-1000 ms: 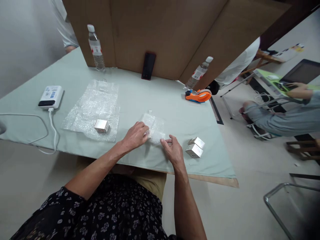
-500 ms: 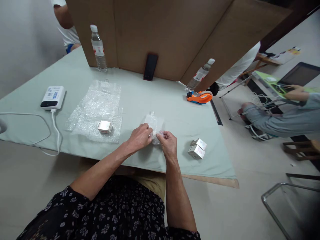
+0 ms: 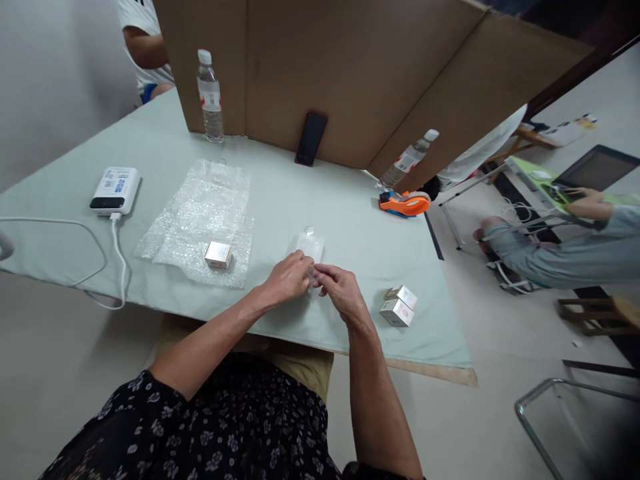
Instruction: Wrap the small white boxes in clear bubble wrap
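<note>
Both hands meet over a small piece of bubble wrap near the front of the table. My left hand is closed on its left side, knuckles up. My right hand pinches the near right part of the wrap. Whatever is inside the wrap is hidden by my fingers. To the left, a small box sits on larger bubble wrap sheets lying flat. Two more small boxes stand side by side to the right of my right hand.
An orange tape dispenser lies at the right edge, near a leaning water bottle. Against the cardboard wall stand a phone and another bottle. A power bank with a cable is at left. Other people sit nearby.
My right hand has moved in against my left, and the right side of the small bubble wrap is folded in, making it narrower. The whole view has shifted slightly.
</note>
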Motion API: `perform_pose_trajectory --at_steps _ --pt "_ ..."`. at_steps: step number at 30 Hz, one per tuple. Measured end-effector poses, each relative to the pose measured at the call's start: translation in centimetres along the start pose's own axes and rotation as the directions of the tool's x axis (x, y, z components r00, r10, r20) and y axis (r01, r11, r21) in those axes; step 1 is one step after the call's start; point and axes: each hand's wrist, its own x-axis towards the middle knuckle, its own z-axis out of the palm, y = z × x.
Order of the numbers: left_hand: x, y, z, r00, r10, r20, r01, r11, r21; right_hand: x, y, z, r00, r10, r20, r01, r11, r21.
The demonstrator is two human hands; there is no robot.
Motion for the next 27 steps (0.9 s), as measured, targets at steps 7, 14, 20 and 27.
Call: perform_pose_trajectory --at_steps 7,14,20,27 --pt "-0.3 -0.5 0.6 0.981 -0.177 -0.084 0.135 0.922 -0.364 1.2 -0.4 -0.8 0.970 -0.153 0.190 0.227 0.851 -0.474" --pt "0.2 0.3 1.9 0.942 -0.251 -0.223 0.164 0.924 -0.344 1.3 -1.5 -1.0 0.953 -0.144 0.268 0.284 0.735 -0.616" --pt "0.4 0.4 2.4 0.950 -0.199 -0.242 0.146 0.964 -0.223 2.4 -0.2 -3.2 0.922 -0.213 0.323 0.307 0.911 -0.275" --pt "0.3 0.9 2.0 0.974 -0.137 -0.182 0.122 0.988 -0.090 5.8 2.3 -3.5 0.984 0.179 -0.004 -0.179 0.984 0.024"
